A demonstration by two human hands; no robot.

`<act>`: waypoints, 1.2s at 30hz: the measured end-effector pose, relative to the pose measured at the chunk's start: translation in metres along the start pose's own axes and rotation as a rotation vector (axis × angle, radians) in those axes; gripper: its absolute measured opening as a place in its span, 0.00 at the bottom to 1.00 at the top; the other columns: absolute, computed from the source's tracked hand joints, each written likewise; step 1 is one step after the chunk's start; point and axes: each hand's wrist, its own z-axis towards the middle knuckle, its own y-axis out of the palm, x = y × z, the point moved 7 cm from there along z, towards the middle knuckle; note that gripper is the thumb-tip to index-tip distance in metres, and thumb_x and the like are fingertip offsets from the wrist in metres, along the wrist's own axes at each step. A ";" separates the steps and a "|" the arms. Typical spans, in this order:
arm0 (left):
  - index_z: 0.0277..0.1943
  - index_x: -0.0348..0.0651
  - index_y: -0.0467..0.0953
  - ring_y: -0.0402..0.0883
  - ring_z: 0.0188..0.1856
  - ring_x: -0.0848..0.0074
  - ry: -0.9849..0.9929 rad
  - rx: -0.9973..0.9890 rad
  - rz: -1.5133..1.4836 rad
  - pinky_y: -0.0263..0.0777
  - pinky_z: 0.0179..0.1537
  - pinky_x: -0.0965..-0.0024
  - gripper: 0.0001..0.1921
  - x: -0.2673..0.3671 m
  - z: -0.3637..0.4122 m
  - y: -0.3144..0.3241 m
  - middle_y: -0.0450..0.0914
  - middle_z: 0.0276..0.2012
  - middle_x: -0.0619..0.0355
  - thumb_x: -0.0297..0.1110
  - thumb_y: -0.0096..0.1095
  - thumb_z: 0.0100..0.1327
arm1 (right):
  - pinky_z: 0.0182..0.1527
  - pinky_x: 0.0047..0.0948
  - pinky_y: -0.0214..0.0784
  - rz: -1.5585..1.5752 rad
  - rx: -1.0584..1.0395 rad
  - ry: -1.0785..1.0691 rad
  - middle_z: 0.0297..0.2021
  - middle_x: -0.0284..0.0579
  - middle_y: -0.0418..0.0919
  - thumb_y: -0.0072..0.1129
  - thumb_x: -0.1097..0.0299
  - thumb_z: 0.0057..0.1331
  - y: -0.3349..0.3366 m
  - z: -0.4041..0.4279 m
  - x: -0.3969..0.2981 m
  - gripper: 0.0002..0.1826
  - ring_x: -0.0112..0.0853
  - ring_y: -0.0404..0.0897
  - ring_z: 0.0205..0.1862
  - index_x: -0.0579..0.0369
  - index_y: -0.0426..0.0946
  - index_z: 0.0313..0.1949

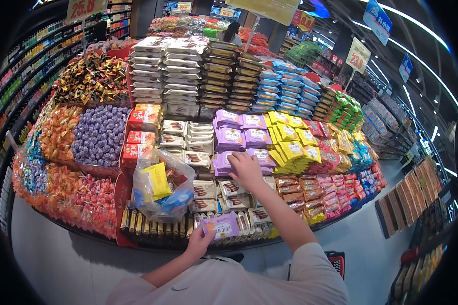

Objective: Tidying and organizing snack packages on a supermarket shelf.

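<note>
My left hand (199, 241) pinches a purple snack packet (222, 225) by its left end, low over the front of the display. Over the stacked purple packets (230, 137) reaches my right hand (247, 169). Its fingers touch or hover at a packet in the lower part of that stack; whether they grip it is hidden. Left of the hands, a clear plastic bag (183, 183) rests on the goods. It contains a yellow packet (158, 181), and blue and dark red wrappings show through.
Yellow packets (288, 131) are stacked right of the purple ones, white biscuit packets (196, 158) left. A red divider (123, 206) separates loose lollipops (95, 190). Behind my right arm, a red basket (336, 263) sits on the floor. A person (231, 34) is beyond the display.
</note>
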 end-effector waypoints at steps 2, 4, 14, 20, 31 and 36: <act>0.63 0.34 0.76 0.78 0.43 0.83 -0.008 0.024 -0.017 0.74 0.44 0.74 0.17 0.001 -0.003 0.001 0.84 0.47 0.61 0.33 0.62 0.78 | 0.58 0.48 0.67 -0.001 0.027 0.001 0.62 0.43 0.77 0.78 0.60 0.59 0.006 0.001 -0.004 0.35 0.40 0.75 0.64 0.48 0.73 0.64; 0.63 0.34 0.76 0.78 0.43 0.83 -0.006 0.028 -0.040 0.74 0.44 0.74 0.17 0.003 -0.005 0.003 0.84 0.47 0.61 0.33 0.62 0.78 | 0.62 0.51 0.66 0.028 0.015 0.038 0.65 0.45 0.76 0.76 0.64 0.61 0.013 0.001 -0.001 0.35 0.41 0.73 0.68 0.50 0.72 0.67; 0.65 0.31 0.74 0.81 0.54 0.79 -0.019 0.079 -0.047 0.76 0.56 0.70 0.19 0.000 -0.015 -0.014 0.83 0.55 0.57 0.31 0.62 0.78 | 0.69 0.54 0.58 0.051 0.216 0.104 0.64 0.45 0.76 0.74 0.60 0.62 -0.009 -0.007 -0.018 0.33 0.43 0.70 0.71 0.49 0.75 0.65; 0.66 0.31 0.74 0.81 0.55 0.78 0.016 0.141 -0.093 0.76 0.57 0.70 0.19 0.000 -0.015 -0.026 0.83 0.55 0.57 0.30 0.62 0.77 | 0.46 0.45 0.74 0.391 -0.243 0.140 0.47 0.48 0.84 0.63 0.59 0.68 0.024 -0.029 -0.047 0.14 0.45 0.82 0.51 0.53 0.82 0.46; 0.65 0.32 0.75 0.78 0.46 0.83 -0.025 0.044 -0.039 0.75 0.48 0.74 0.19 0.012 -0.001 -0.005 0.83 0.50 0.60 0.31 0.62 0.77 | 0.53 0.49 0.73 0.274 0.019 0.219 0.44 0.47 0.84 0.63 0.60 0.69 0.043 -0.028 -0.028 0.16 0.45 0.82 0.51 0.54 0.83 0.51; 0.61 0.35 0.77 0.74 0.37 0.86 -0.008 0.116 -0.041 0.69 0.40 0.76 0.16 0.039 0.000 -0.012 0.80 0.39 0.66 0.33 0.63 0.76 | 0.49 0.30 0.77 0.930 -0.002 0.556 0.45 0.43 0.87 0.59 0.66 0.76 0.014 -0.070 -0.025 0.13 0.30 0.86 0.43 0.55 0.85 0.54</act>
